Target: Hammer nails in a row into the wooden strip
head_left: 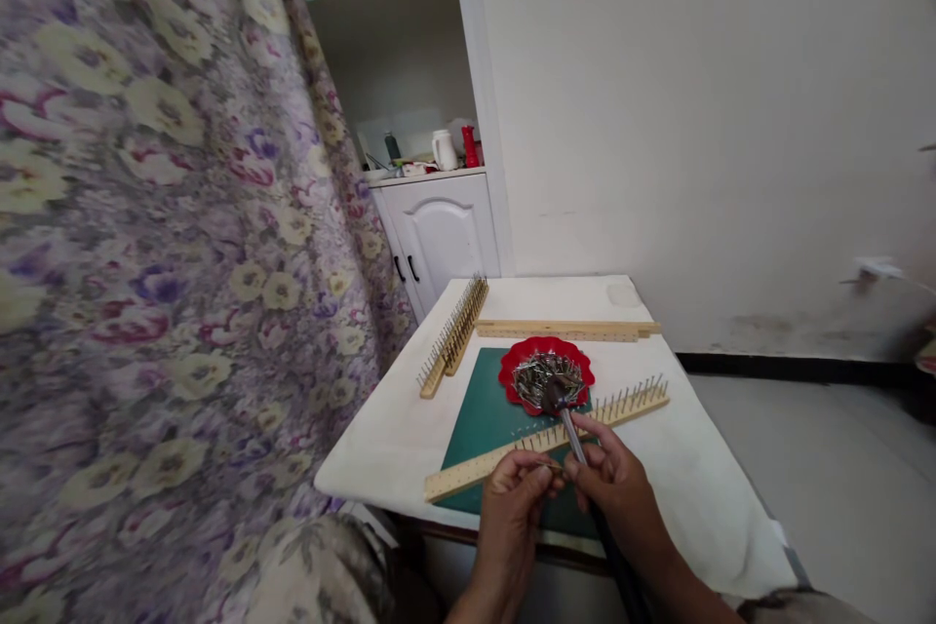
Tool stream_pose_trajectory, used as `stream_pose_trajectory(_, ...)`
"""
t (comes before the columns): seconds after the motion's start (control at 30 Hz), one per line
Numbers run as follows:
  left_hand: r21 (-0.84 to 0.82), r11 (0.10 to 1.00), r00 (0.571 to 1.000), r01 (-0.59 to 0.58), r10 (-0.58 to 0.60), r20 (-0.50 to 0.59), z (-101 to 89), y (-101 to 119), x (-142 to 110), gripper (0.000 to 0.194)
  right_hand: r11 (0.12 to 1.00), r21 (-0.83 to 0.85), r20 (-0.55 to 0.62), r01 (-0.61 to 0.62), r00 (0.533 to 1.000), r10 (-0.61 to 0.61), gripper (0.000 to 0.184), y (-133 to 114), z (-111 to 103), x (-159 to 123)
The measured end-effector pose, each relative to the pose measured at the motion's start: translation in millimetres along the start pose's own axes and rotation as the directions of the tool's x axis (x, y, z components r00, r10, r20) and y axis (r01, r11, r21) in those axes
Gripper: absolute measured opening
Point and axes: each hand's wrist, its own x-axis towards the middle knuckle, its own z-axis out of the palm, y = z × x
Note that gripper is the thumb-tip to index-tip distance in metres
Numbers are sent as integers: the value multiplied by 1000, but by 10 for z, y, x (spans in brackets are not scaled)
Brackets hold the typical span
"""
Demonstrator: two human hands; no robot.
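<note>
My right hand (612,486) is closed around a hammer (573,437) with a dark head, metal shaft and dark grip. The hammer head overlaps the near side of a red scalloped bowl (545,344) in view, and I cannot tell if it touches. Metal nails (527,376) fill the bowl. My left hand (513,497) pinches a thin nail (547,466), its tip close to my right fingertips. Just beyond both hands a wooden strip (454,480) lies diagonally over a green mat (474,405). Nails stand upright along its middle and right; its left end shows bare holes.
Two nail-studded wooden strips (454,331) lie at the table's left edge. More wooden strips (563,329) lie across the back. A white cloth covers the table (395,439). A floral curtain (182,263) hangs left; a white cabinet (443,224) and wall stand behind.
</note>
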Motion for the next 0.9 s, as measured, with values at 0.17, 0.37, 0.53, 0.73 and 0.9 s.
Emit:
stream_pose_trajectory(0.17,213,968,991,-135,128,46,-42,88,-30,15,999,-51,25,-15,1000,16,48,30,50,-41)
stream_pose_trajectory(0.37,499,843,958,-203,276,-77,-342,376,128,23,995,-100,10,-12,1000,13,47,38,50,-51)
stream_pose_trajectory(0.53,697,695,926,-176,357,-122,-634,357,324,26,992,-125,-18,-27,1000,25,48,16,60,-51)
stream_pose_trajectory(0.73,791,581,941,-193,338,-18,-712,168,389,21,991,-122,3,-47,999,48,48,41,71,-55)
stream_pose_trajectory(0.9,848,490,940,-202,340,28,-673,155,397,20,991,-126,7,-45,999,47,44,32,60,-56)
